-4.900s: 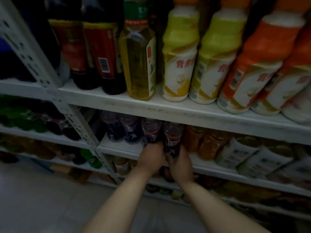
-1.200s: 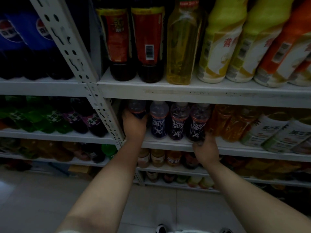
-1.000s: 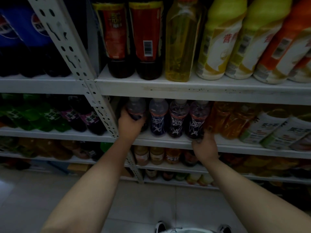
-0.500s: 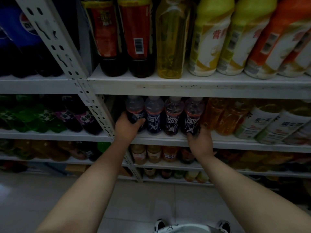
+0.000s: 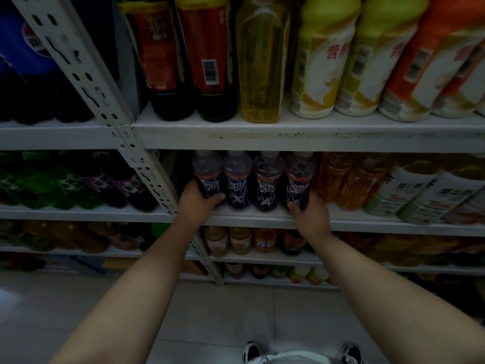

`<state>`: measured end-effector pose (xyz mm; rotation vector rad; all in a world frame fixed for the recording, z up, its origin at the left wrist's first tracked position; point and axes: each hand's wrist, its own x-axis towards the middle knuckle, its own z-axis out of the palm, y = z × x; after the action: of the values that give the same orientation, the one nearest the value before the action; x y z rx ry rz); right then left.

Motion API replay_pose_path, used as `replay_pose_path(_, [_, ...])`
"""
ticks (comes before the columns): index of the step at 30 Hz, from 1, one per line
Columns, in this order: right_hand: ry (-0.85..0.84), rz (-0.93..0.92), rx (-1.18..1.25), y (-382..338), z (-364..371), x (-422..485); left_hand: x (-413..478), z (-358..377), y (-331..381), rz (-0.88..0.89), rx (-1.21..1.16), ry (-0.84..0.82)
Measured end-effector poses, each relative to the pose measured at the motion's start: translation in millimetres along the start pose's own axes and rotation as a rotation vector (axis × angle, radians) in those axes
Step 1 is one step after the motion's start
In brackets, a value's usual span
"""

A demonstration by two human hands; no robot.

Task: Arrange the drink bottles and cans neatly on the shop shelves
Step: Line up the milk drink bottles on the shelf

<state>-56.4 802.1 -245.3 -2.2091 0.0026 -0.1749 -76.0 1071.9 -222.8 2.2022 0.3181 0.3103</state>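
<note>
Way over on the left bay there's a bunch of green bottles [image 5: 52,185], not part of this bit. Past the slotted post [image 5: 147,166] is the action: a row of four small dark drinks standing at the front of the middle shelf [image 5: 367,223], shoulder to shoulder.

The left hand [image 5: 198,203] has its fingers wrapped round the lower body of the leftmost bottle [image 5: 207,174], thumb across the label. The two middle bottles [image 5: 237,179] stand untouched between the hands. The right hand [image 5: 311,216] is curled round the base of the rightmost bottle [image 5: 299,177], just beside the orange bottles [image 5: 341,179].

Looks to me like squaring up the row from both ends.

Handling-wise, my guess: they look full and capped, so fairly hefty for the size and stiff enough not to crumple. The shrink labels are probably a bit slick. Grabbing low like this seems right, since pushing up near the caps would likely tip them. There's not much headroom under the shelf above, so I'd slide rather than lift.
</note>
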Motion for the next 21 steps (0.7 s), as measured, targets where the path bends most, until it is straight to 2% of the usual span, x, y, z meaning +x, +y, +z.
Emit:
replay_pose_path(2, [-0.030, 0.023, -0.001, 2, -1, 3, -1, 2, -1, 0.004, 0.068, 0.035])
replay_pose_path(8, [-0.129, 0.037, 0.008, 9, -9, 8, 0, -8, -7, 0.008, 0.096, -0.067])
replay_pose_path(11, [-0.128, 0.015, 0.016, 6, -12, 7, -3, -6, -1, -0.005, 0.080, -0.054])
replay_pose_path(14, [-0.094, 0.035, 0.046, 10, -19, 2, -19, 2, 3, -0.016, 0.038, 0.051])
replay_pose_path(17, [-0.005, 0.191, 0.033, 28, -37, -8, -51, 15, 10, -0.073, 0.117, 0.274])
replay_pose_path(18, [0.062, 0.236, 0.009, 34, -45, -10, -62, 23, 16, -0.045, 0.141, 0.302])
replay_pose_path(19, [0.136, 0.265, -0.014, 40, -55, -12, -72, 33, 27, 0.001, 0.152, 0.271])
replay_pose_path(21, [0.223, 0.300, 0.012, 47, -74, -13, -87, 61, 58, 0.084, 0.128, 0.066])
